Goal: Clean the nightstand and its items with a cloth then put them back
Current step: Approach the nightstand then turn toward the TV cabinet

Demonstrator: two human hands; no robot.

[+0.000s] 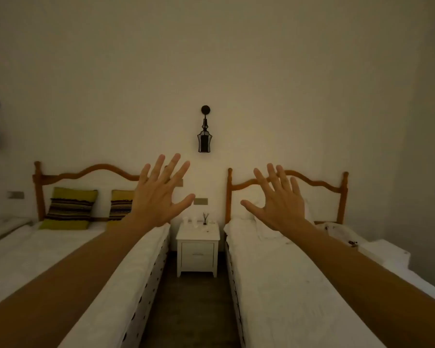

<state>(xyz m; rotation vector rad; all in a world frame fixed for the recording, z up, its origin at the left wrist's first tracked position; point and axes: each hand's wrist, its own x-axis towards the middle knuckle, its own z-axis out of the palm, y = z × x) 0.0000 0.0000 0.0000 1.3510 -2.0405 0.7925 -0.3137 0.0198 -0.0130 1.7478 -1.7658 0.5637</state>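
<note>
A small white nightstand point(197, 249) with drawers stands against the far wall, between two beds. On its top are a reed diffuser point(205, 219), two small white items point(189, 220) and a small white box point(212, 223). My left hand point(158, 197) and my right hand point(278, 200) are stretched out in front of me, fingers spread, holding nothing. Both hover well short of the nightstand, one to each side of it. No cloth is in view.
A white bed with striped pillows point(69, 208) lies on the left, another white bed point(286, 285) on the right. A narrow dark floor aisle point(191, 310) leads to the nightstand. A black wall lamp point(204, 136) hangs above it. Wooden headboards stand behind both beds.
</note>
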